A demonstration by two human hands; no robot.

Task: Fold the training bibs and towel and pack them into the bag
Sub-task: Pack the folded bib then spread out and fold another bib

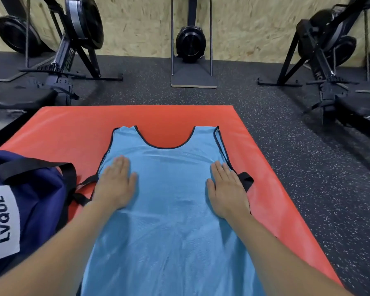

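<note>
A person's two bare hands press flat on a light-blue mesh training bib with dark piping (169,199), spread face-up along a red-orange padded gym mat (73,133). The left hand (115,184) rests palm-down near the bib's left edge, fingers straight and together, grasping nothing; its fingertips point toward the bib's left shoulder strap, and the thumb angles inward across the fabric. The right hand (225,189) lies palm-down near the right edge in the same released pose, fingers extended and close together, thumb turned inward. The scooped neckline of the bib sits beyond both sets of fingertips, roughly midway between them, with bare mat showing through the opening. Just outside the right hand's little finger, a black elastic side loop (246,180) of the bib lies on the mat. Outside the left hand, a second black strap (86,182) runs from the bib's edge toward a navy-blue fabric bag with black webbing handles and a white label reading "LVQUE" (30,199), which sits on the mat's left side, just beside the left forearm. The bib's lower hem runs out of view beneath the forearms. Well beyond the fingertips, past the far edge of the mat, black rowing machines (73,39) stand on the dark speckled rubber floor (297,167) against a chipboard wall (141,24).
</note>
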